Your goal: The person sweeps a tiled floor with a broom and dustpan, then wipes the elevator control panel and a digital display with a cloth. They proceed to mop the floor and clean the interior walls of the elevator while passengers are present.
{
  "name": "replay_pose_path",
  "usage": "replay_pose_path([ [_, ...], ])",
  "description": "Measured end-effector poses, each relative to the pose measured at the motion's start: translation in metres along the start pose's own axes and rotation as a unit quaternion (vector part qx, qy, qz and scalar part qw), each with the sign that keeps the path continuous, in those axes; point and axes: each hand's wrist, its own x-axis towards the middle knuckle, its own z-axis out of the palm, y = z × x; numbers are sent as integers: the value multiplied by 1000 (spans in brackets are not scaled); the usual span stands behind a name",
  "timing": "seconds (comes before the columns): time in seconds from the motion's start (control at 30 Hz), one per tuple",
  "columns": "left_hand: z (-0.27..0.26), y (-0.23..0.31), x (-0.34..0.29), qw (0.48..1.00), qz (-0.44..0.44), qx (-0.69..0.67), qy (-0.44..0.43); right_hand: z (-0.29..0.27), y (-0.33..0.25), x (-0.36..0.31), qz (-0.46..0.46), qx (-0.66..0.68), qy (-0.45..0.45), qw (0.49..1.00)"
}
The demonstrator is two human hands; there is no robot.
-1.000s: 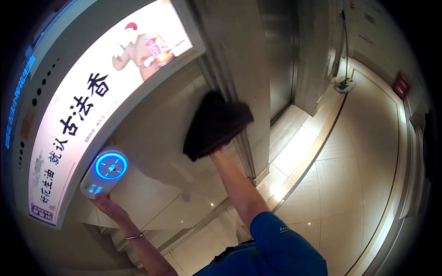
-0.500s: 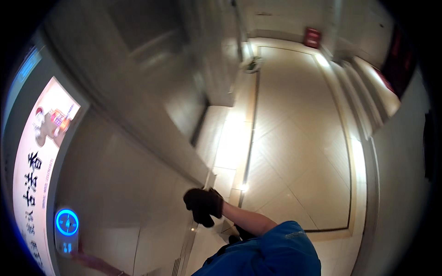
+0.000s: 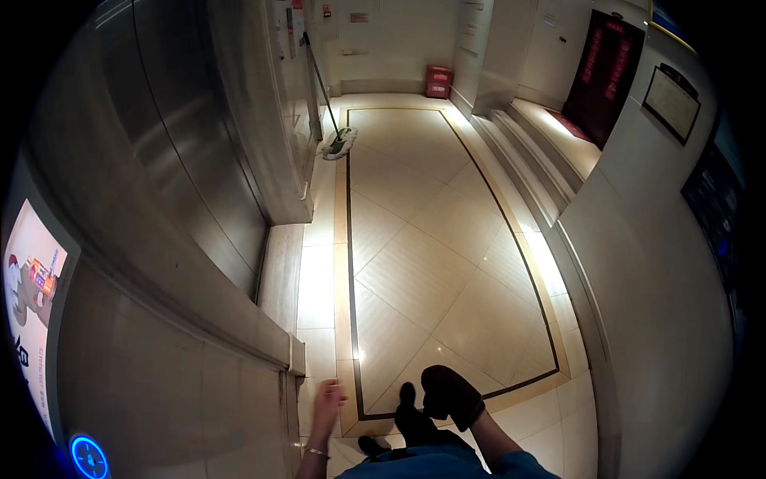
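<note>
My bare left hand [image 3: 329,395] hangs in front of me beside the foot of the left wall, a bracelet [image 3: 317,453] at its wrist. Its fingers look loosely bent, with nothing visible in them. To its right, a thick dark mitt [image 3: 453,393] covers my right hand [image 3: 459,403] up to the wrist. The mitt hides those fingers, so whether they are bent or straight does not show. Both hands are above the tiled floor [image 3: 415,271], apart from each other, and neither touches a wall.
Metal doors [image 3: 191,104] line the left wall, behind a lit screen [image 3: 32,295] and a glowing blue ring [image 3: 88,457]. Farther along leans a mop [image 3: 339,144]. A red box [image 3: 437,82] stands at the far end. Steps [image 3: 531,164] rise on the right towards a dark doorway [image 3: 604,76].
My view has swung left-to-right, away from the screen. My left hand has left the blue-ringed panel. The mitted right hand has moved off the wall's edge and over the floor.
</note>
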Motion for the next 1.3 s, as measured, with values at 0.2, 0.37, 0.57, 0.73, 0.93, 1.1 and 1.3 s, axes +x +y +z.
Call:
replay_pose_path([
  [0.2, 133, 47, 78, 964, 130, 145, -184, -20, 81, 2, 120, 136, 11, 983],
  [0.37, 199, 63, 154, 948, 44, 181, -259, -47, 160, 38, 151, 210, -24, 966],
  [0.57, 242, 89, 230, 966, 60, 65, -244, -84, 224, 116, 112, 280, -111, 947],
  [0.73, 239, 129, 305, 965, 49, -65, -250, -118, 265, 218, 31, 304, -228, 925],
  [0.93, 217, 172, 413, 927, -2, -185, -327, -175, 332, 376, -41, 281, -314, 906],
  [1.1, 243, 245, 545, 892, -43, -89, -441, -249, 406, 485, -21, 273, -272, 922],
  [1.3, 317, 316, 710, 902, -28, 55, -428, -328, 482, 553, 105, 290, -10, 951],
])
